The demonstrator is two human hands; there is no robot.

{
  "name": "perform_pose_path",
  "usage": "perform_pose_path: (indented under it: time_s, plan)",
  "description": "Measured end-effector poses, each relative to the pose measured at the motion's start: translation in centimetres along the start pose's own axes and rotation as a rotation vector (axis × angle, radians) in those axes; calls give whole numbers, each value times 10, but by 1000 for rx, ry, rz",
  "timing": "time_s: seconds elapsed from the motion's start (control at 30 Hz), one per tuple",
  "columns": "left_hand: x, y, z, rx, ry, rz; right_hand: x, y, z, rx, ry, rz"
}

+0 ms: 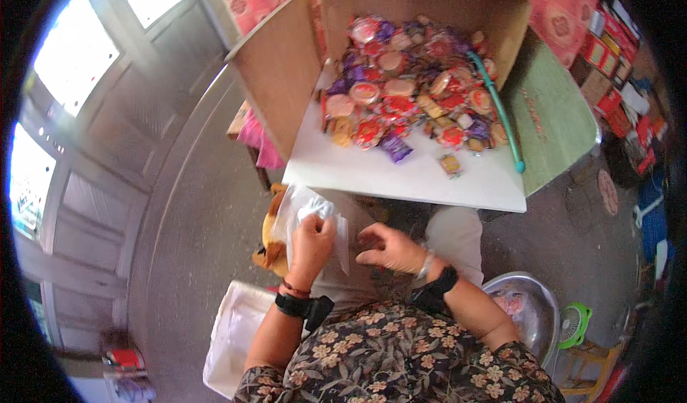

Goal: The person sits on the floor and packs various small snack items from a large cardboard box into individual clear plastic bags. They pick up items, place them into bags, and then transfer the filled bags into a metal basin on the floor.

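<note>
My left hand (pixel 312 242) is closed on a clear plastic bag (pixel 290 210), which hangs over my lap with something whitish showing at its top. To its right, my right hand (pixel 389 248) is held with thumb and fingers apart and nothing between them. Beyond both hands lies a heap of wrapped snacks (pixel 398 87) in an open cardboard box on a white board (pixel 343 171). A purple packet (pixel 395 147) and a small yellowish packet (pixel 450 164) lie at the heap's near edge. A teal stick (pixel 499 108) rests along the heap's right side.
The cardboard flap (pixel 279 76) stands up at the left of the board. A white foam box (pixel 231 333) is at my lower left. At my lower right are a metal basin (pixel 545 317) and a green fan (pixel 575 325). A brown and yellow plush-like thing (pixel 275 261) lies beside my left knee.
</note>
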State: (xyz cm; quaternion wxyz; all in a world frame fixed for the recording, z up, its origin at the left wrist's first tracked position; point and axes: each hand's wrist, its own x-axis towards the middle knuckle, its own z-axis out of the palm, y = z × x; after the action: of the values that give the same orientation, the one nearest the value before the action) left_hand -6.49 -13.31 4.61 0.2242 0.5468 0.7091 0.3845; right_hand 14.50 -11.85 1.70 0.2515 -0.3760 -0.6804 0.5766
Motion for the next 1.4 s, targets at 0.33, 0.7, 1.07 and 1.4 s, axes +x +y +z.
perform_pose_path:
  time_s: [0.33,0.7,1.07,1.4]
  plan:
    - [-15,15,32,-182,-218,18,-12,16,-8,298,185,139]
    - [-31,29,38,-296,-519,122,-9,35,-11,492,205,44]
    - [-27,31,38,-706,-634,-258,-14,32,-23,593,167,7]
    - [-33,38,52,-664,-690,-15,-14,32,-27,697,152,-12]
